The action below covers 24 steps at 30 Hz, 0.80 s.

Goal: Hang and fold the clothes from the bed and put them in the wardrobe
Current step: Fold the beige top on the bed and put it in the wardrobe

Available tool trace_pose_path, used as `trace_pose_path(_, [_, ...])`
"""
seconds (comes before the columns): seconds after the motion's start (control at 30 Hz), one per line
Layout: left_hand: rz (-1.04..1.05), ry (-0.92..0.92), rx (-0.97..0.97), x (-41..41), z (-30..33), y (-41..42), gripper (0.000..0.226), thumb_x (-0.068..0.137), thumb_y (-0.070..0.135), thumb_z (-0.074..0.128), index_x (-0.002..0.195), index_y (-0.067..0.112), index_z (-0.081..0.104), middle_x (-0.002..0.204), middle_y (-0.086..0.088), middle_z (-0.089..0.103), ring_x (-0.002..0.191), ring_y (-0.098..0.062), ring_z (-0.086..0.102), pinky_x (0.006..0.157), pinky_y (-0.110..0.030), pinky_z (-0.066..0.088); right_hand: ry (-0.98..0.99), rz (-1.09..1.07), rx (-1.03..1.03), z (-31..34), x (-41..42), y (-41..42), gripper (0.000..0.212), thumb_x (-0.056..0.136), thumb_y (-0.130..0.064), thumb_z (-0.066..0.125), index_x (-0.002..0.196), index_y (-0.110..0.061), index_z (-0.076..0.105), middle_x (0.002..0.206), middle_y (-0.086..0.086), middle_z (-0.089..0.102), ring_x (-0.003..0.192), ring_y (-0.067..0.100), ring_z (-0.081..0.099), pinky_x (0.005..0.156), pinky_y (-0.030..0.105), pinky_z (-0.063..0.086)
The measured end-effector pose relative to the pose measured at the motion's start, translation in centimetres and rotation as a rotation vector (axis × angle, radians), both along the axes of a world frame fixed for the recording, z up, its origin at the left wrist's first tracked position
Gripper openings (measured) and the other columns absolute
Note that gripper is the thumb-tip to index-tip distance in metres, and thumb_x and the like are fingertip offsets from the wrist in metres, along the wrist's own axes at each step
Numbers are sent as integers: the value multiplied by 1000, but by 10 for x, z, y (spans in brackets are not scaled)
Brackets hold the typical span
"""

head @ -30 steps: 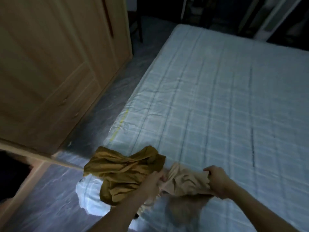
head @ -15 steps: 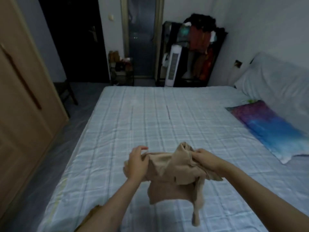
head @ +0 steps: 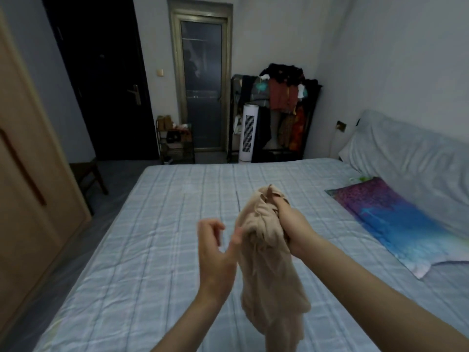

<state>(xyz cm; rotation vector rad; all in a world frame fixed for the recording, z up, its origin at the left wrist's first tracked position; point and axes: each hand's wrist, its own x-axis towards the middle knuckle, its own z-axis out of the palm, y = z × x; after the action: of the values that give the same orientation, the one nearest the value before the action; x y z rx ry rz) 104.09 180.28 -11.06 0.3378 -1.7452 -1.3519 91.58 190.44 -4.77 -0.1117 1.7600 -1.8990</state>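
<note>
At the left edge of the frame stands the wooden wardrobe (head: pixel 30 174), its doors closed. Left of centre, the left hand (head: pixel 215 252) is raised with its fingers loosely curled, holding nothing; a fingertip is just beside the beige garment (head: pixel 269 270). At centre, the right hand (head: pixel 291 224) grips this garment bunched at its top, and it hangs down above the checked bed (head: pixel 152 250). A colourful pillow (head: pixel 396 224) lies at the right. Half a second ago both hands held the garment; now the left hand has let go.
</note>
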Motion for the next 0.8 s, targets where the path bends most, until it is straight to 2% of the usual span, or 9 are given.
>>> trace_pose_path(0.07, [-259,-123,-16,-10,5,17,50,70,54,73,108,36,46,105,10,52,89,-2,56,77,-16,45,-16,36,-59,5,-8,1,50,91,-51,57,108,-6,71,103,16,73,98,27,70,96,45,52])
trace_pose_path(0.13, [-360,-163,59,-26,6,22,59,76,41,79,121,29,42,118,9,57,101,-2,62,81,-19,51,-16,153,-21,7,-12,3,47,95,-48,52,114,-8,69,108,17,71,105,31,67,100,48,49])
trace_pose_path(0.23, [-210,-140,256,-50,15,4,26,96,28,58,120,17,55,107,1,70,97,-9,68,77,-26,56,96,287,128,11,-17,16,43,87,-47,64,110,-11,70,105,16,72,101,30,69,97,46,51])
trace_pose_path(0.37, [-124,-144,537,-61,27,-33,23,105,25,41,115,14,59,103,-7,71,89,-19,69,63,-24,56,434,404,355,18,-41,45,37,74,-45,78,96,-14,75,90,8,76,86,22,72,84,39,58])
trace_pose_path(0.47, [-85,-217,506,-62,32,-63,26,105,25,40,125,17,55,109,-7,66,96,-20,65,68,-29,53,557,390,448,16,-67,55,16,78,-23,76,80,-8,71,73,6,71,72,19,67,68,33,51])
trace_pose_path(0.57, [-89,-262,448,-64,40,-74,23,105,21,39,123,20,54,106,-5,66,92,-18,65,68,-30,52,666,343,523,4,-87,55,20,83,-15,65,65,-10,58,58,3,57,57,13,55,53,25,41])
trace_pose_path(0.63, [-44,-275,410,-63,48,-76,20,104,21,41,110,19,60,96,0,67,91,-15,64,68,-25,49,863,326,614,-9,-101,53,23,83,-11,59,63,-13,50,61,2,56,61,17,55,55,30,39])
trace_pose_path(0.73, [-48,-300,468,-59,57,-83,29,100,40,47,94,20,68,93,-1,70,94,-15,64,78,-26,48,1168,306,915,-27,-114,54,13,86,-13,54,77,-18,45,82,2,54,80,25,54,69,40,46])
trace_pose_path(0.8, [-125,-419,265,-53,57,-93,55,88,72,46,102,24,70,103,1,71,98,-14,64,89,-29,47,1198,314,984,-35,-115,56,11,89,-15,51,87,-21,42,92,0,46,88,23,49,74,41,46])
